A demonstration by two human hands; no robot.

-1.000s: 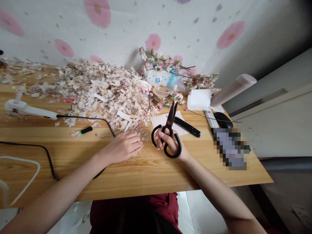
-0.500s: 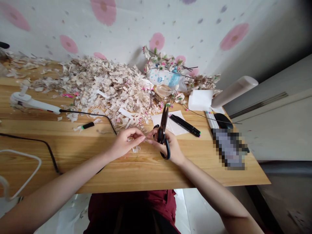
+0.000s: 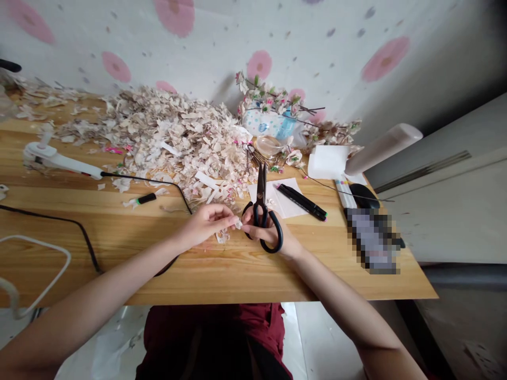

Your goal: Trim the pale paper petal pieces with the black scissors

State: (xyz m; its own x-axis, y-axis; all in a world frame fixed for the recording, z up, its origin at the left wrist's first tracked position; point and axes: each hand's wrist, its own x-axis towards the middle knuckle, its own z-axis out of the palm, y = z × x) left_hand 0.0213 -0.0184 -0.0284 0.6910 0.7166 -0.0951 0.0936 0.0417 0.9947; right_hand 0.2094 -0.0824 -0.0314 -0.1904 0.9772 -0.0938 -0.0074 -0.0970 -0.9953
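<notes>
My left hand pinches a small whitish petal between thumb and fingertips, above the wooden table. Close by on the right, my right hand is closed around black-handled scissors, whose blades point away from me and look closed. The tips of my right thumb and finger come up to the petal's edge; whether they touch it I cannot tell. Beneath my hands lie a few pale scraps. Past them spreads a large heap of dry whitish petals.
Black markers lie on a white sheet beyond the scissors. A white glue gun with a black cord is at the left. Flower twigs rest on a tissue pack. A black mouse lies at the right.
The scissors have turned in my right hand, their handle loops now swung wider toward me. The petal between my fingertips shows more plainly. The view has shifted slightly.
</notes>
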